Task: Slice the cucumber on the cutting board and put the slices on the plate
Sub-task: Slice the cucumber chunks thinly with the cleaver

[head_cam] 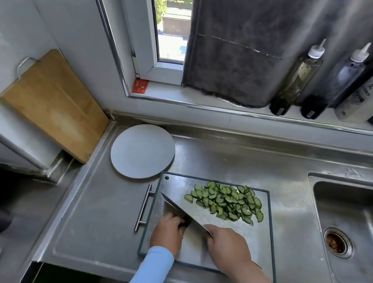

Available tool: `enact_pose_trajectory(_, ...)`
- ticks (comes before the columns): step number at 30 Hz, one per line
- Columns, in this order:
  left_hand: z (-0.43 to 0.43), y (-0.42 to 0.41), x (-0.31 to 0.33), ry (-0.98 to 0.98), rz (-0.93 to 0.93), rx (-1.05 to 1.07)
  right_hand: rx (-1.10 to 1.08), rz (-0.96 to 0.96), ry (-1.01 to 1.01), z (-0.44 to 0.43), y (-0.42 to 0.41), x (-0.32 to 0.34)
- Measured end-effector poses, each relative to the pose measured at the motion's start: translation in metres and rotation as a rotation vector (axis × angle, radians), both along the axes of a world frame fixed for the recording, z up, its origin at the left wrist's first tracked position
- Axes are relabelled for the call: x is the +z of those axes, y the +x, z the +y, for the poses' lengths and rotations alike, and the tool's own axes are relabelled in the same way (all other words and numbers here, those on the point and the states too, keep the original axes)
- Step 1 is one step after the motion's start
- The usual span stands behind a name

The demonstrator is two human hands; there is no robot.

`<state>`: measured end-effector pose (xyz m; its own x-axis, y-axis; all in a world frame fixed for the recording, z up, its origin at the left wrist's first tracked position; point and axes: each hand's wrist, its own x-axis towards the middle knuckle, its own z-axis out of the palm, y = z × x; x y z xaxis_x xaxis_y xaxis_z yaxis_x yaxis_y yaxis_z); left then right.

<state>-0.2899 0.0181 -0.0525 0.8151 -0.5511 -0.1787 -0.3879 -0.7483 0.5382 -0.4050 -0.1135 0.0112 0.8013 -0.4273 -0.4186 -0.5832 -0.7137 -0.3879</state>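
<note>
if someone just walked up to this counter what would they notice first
The heap of green cucumber slices at the far end of the cutting board draws the eye first. Nearer the person, the right hand grips a big knife beside the dark cucumber end that the left hand holds. The round grey plate past the board's far left corner has no slices yet.

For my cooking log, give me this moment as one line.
stage: slicing; left hand: holds cucumber end; right hand: grips knife; slices: piled on cutting board; plate: no slices
</note>
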Motion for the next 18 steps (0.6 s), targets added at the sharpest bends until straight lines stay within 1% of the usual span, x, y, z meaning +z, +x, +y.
enact_pose_trajectory(4, -0.010, -0.003, 0.005, 0.007, 0.029, 0.009, -0.015, 0.003, 0.008, -0.004, -0.002, 0.001)
enact_pose_trajectory(11, -0.009, -0.009, 0.005, -0.102, -0.064, 0.015, 0.008, -0.009, 0.066, -0.011, 0.000, 0.003)
enact_pose_trajectory(18, -0.012, -0.011, 0.006, -0.039, -0.049, -0.023, 0.038, 0.004, 0.073, -0.009, -0.003, 0.000)
